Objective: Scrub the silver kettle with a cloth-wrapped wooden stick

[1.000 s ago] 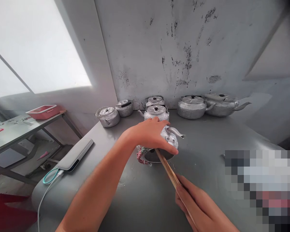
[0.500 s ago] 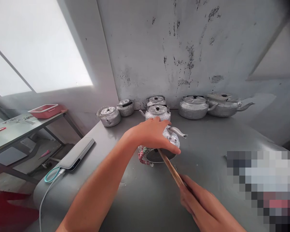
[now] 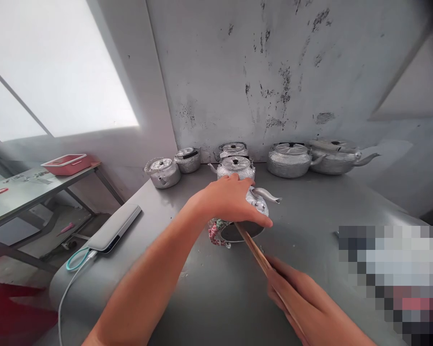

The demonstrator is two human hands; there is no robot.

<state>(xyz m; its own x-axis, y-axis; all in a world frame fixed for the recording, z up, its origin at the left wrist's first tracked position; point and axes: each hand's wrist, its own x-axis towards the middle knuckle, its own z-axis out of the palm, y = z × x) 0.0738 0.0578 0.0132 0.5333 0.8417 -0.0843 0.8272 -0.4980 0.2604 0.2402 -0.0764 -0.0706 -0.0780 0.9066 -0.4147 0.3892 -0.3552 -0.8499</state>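
Observation:
Tipped toward me on the grey table is a silver kettle (image 3: 260,204), its curved spout pointing right and its round opening facing me. My left hand (image 3: 233,199) is wrapped over its top side, thumb along the rim. A red, white and green cord wrapping (image 3: 214,232) shows at the kettle's lower left. My right hand (image 3: 288,288) grips a wooden stick (image 3: 254,250). The stick's far end reaches into the kettle's dark opening, where its tip is hidden.
Behind stand several silver kettles, including a lidded one (image 3: 235,166) and a large one (image 3: 334,158) by the wall. A grey power bank (image 3: 117,228) with a cable lies left. A pink basket (image 3: 67,166) sits on a side table; a pixelated patch covers the lower right.
The kettle and my left hand have shifted very slightly to the right. My right hand has moved a little along with the stick, which stays in the opening.

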